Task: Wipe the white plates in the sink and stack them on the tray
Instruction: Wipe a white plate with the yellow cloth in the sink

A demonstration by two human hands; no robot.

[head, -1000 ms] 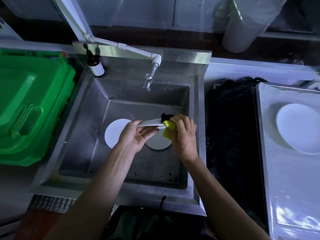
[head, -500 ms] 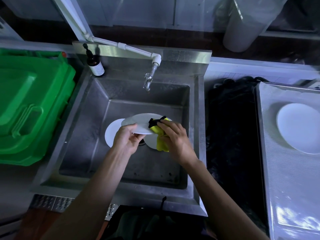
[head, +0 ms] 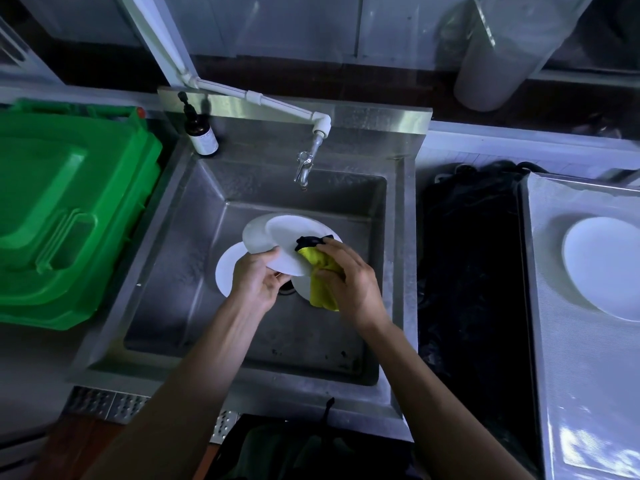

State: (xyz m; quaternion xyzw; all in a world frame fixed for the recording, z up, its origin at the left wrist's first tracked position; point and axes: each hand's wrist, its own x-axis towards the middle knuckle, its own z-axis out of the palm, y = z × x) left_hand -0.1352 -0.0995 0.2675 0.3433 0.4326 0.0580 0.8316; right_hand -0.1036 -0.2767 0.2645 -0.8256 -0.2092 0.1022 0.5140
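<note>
Plate (head: pixel 284 244) mid-wipe: left hand (head: pixel 258 280) grips rim, right hand (head: pixel 349 275) presses cloth (head: pixel 320 271) w/ curled fingers. One plate on tray (head: pixel 588 341); two left in sink (head: pixel 207 216).

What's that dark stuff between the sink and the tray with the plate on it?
In the head view, a black bag-like heap fills the gap between the sink and the tray.

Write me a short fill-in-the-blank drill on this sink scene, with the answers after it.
1. The left hand grips a white ____.
2. The right hand presses a ____ cloth onto it.
3. One plate already lies on the ____.
4. The bin left of the sink is ____.

Answers: plate; yellow; tray; green
</note>
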